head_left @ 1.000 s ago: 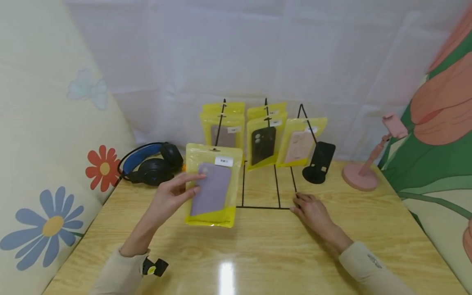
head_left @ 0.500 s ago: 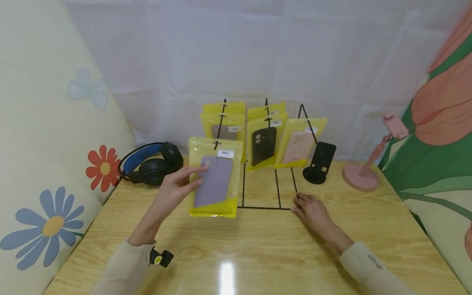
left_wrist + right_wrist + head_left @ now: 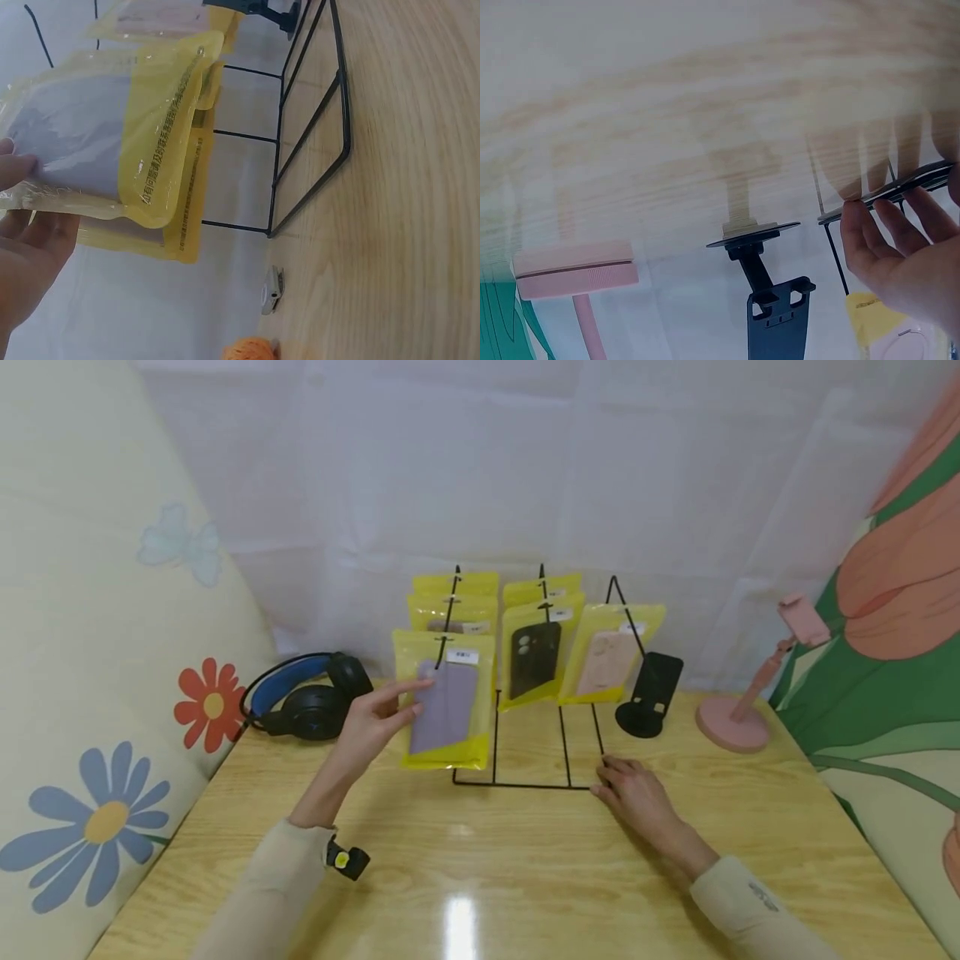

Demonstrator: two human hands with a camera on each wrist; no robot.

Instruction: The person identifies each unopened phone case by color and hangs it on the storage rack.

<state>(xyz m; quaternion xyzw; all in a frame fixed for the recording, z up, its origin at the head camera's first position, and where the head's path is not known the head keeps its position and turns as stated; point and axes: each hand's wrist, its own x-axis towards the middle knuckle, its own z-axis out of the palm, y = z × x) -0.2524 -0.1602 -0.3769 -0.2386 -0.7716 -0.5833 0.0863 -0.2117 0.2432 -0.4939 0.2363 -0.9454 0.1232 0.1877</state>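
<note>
My left hand [image 3: 367, 728] pinches the left edge of a yellow-and-clear packet holding a purple phone case [image 3: 448, 714]. The tip of the left hook [image 3: 440, 653] pokes out in front of this packet through its top slot. In the left wrist view the thumb lies on the packet's [image 3: 82, 135] near face, with other fingers behind it. My right hand [image 3: 639, 795] grips the front right corner of the black wire display rack [image 3: 525, 785], fingers on the rod in the right wrist view. Other packets hang behind on the left hook, including a yellow one [image 3: 420, 610].
A black phone case packet [image 3: 535, 660] fronts the middle hook, and a pink one [image 3: 606, 662] hangs on the right. Headphones [image 3: 315, 710] lie left of the rack. A black phone stand [image 3: 654, 685] and a pink stand [image 3: 735, 722] stand to the right.
The purple phone case packet, held in my left hand, has moved up and back, and the left hook has come through its slot. My right hand has stayed on the rack corner.
</note>
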